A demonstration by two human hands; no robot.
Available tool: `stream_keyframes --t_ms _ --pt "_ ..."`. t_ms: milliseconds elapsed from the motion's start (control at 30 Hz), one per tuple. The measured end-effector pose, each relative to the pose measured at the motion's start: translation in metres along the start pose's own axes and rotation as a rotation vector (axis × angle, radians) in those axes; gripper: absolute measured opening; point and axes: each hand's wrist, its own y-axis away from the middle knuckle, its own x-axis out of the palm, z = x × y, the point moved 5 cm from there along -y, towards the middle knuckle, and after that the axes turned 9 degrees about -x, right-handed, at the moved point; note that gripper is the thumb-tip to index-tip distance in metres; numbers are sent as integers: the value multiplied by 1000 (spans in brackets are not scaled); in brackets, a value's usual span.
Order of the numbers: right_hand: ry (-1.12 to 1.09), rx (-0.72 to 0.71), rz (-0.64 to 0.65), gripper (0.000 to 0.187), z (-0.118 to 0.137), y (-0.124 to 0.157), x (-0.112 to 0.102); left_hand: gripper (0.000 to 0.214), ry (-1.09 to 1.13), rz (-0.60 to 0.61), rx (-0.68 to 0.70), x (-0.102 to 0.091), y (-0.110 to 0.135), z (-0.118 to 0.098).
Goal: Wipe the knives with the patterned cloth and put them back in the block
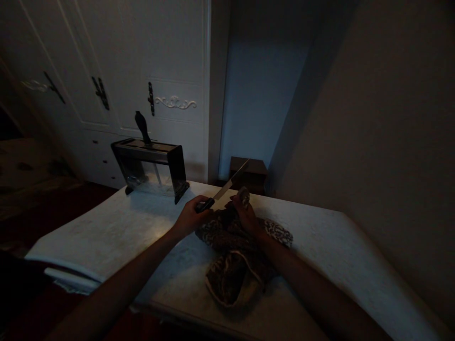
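Near the middle of the white table's [106, 241] far edge, in my head view, I have my left hand [194, 214] curled round the black handle of a knife [223, 189], its blade slanting up and rightward past that edge. Just beside it my right hand [246, 217] grips a bunched fold of the brown patterned cloth [231, 242], which spreads beneath both hands toward the near edge, while left of them a black-framed stand [147, 154] with one upright black handle [141, 125] sits by the far edge.
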Motion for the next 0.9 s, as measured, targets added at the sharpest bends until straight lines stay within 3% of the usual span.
stream_keyframes --t_ms 133,300,500,667,900 --pt "-100 51 -58 65 0 -4 -4 46 188 106 -168 0 18 5" --pt "-280 134 -164 58 -1 -6 -14 41 266 169 -190 -18 47 3" --pt "-464 206 -65 67 4 -5 -13 43 270 216 -306 -37 71 8" --pt "-456 218 -4 75 11 -3 -15 41 311 258 -350 -31 75 14" --pt "-386 249 -112 74 2 -2 -32 37 385 313 -353 -14 75 12"
